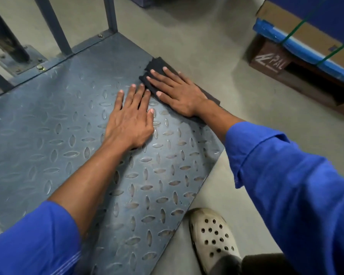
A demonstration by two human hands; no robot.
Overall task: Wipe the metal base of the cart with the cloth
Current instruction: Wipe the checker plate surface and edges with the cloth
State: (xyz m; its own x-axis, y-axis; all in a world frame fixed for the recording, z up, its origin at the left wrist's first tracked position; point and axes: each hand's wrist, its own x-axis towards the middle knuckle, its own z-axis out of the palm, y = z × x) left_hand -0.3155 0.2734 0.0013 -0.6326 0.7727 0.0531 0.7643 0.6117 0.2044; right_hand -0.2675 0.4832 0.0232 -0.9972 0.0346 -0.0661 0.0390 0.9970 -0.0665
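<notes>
The cart's metal base [54, 124] is a grey-blue tread plate with raised oval bumps, filling the left and middle of the view. A dark folded cloth [156, 65] lies at the plate's right edge, near its far corner. My right hand [177, 92] presses flat on the cloth, fingers spread, covering most of it. Just left of the cloth, my left hand [130, 118] rests flat on the bare plate with its fingertips touching the cloth's edge. Both arms wear rolled-up blue sleeves.
Upright grey frame bars [54, 24] rise from the plate's far edge. A bolted post foot [18, 58] stands at the far left. A strapped cardboard load on a wooden pallet [286, 66] sits at the right. My pale perforated clog [213, 237] stands on the concrete floor by the plate's near right side.
</notes>
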